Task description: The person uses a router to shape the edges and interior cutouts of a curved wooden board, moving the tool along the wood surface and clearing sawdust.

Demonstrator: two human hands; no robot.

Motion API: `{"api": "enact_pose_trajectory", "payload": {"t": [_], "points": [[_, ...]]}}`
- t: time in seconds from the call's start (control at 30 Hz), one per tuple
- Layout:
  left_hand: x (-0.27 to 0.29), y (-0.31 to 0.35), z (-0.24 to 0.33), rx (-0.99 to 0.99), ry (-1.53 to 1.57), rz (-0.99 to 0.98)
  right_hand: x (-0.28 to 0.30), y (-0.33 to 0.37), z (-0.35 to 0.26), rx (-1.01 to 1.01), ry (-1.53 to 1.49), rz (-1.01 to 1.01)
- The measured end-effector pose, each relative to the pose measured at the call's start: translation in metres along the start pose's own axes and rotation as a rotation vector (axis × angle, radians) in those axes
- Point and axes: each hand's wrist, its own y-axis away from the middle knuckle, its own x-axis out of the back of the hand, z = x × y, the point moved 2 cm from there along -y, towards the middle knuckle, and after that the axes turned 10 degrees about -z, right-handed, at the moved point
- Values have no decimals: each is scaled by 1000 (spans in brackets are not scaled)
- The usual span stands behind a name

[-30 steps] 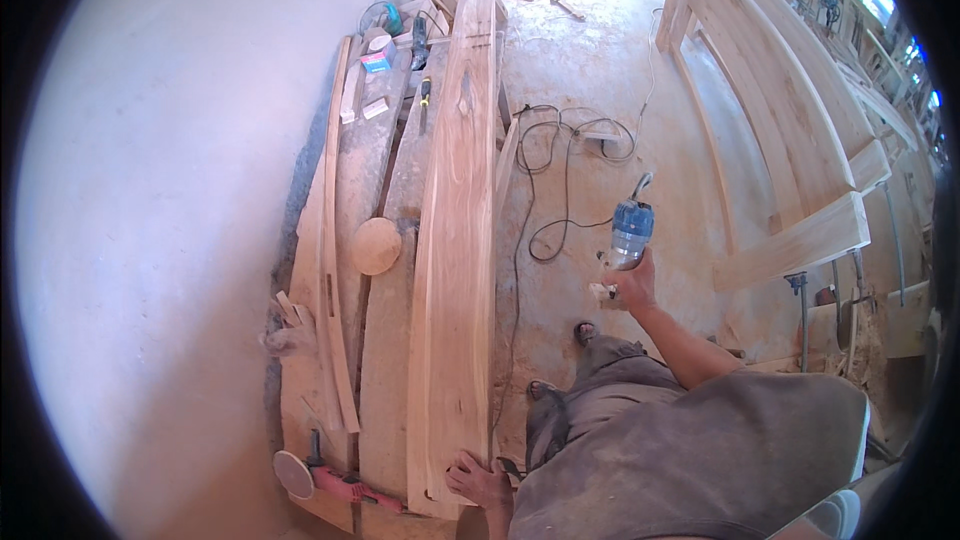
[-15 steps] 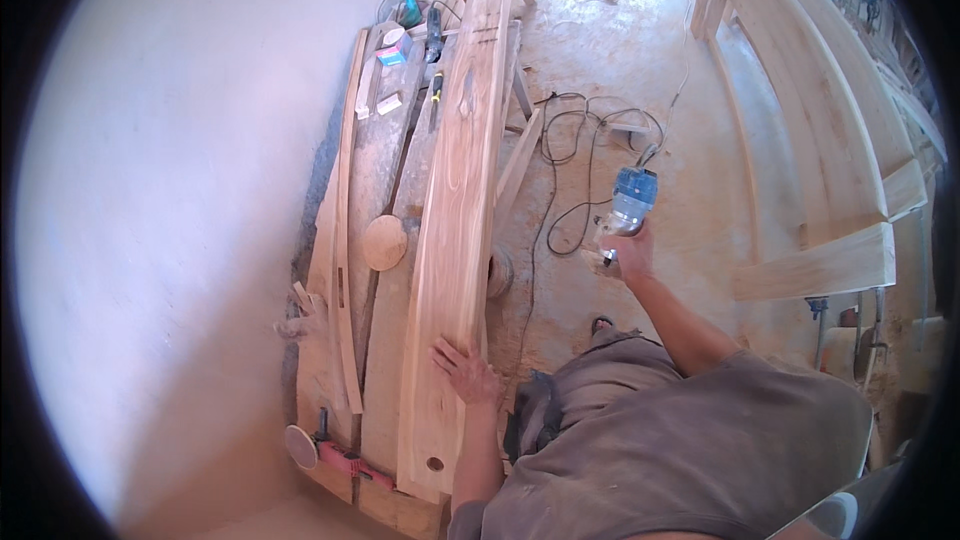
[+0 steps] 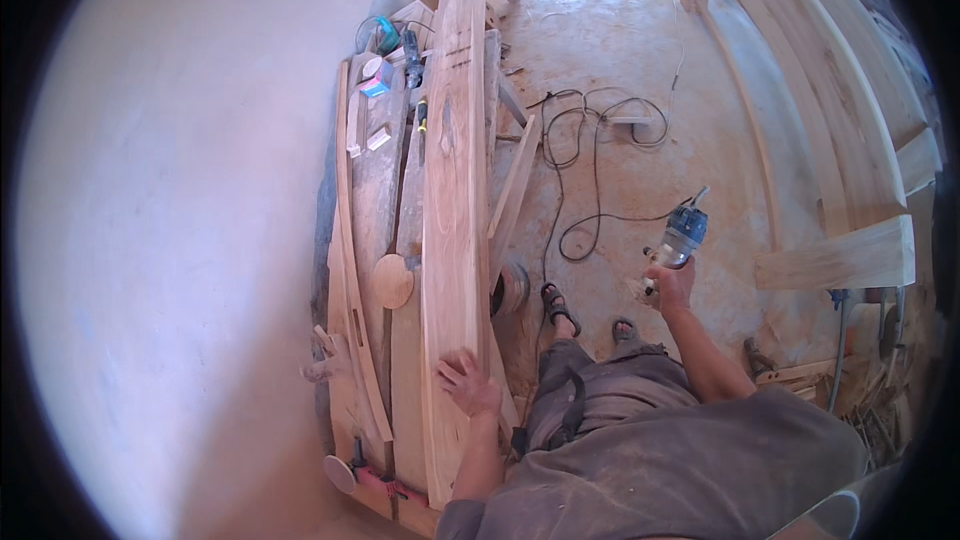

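A long, thick wooden plank lies on the workbench to my left, with pale, streaked grain. My left hand rests on the near part of its upper face, fingers spread and a little blurred. Out over the floor on the right, my right hand is wrapped round the lower part of a trim router. The router has a blue motor body and a silvery base, and it is held tilted, away from the plank. Its dark cord trails from the top onto the floor.
A workbench bears a round wooden disc, a yellow-black screwdriver, a small box and a dark power tool. A pink-bodied tool lies at its near end. Large wooden frame stands right; cord loops cross the floor.
My right hand has moved right and slightly nearer with the router. My left hand stays at the plank, its fingers lifting or shifting a little. The view has shifted, showing both feet.
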Motion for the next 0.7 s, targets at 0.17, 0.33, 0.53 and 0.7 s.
{"api": "enact_pose_trajectory", "payload": {"t": [0.17,0.33,0.53,0.7], "points": [[45,-51,16,43,208,-70,8,-22,-1,6,-150,88],[68,-152,54,-5,158,-146,-5,-37,-4,3,-235,138],[117,-269,123,8,232,-247,-34,-51,-5,-4,-183,250],[118,-277,109,-103,174,-236,-77,-73,-1,-19,-179,302]]}}
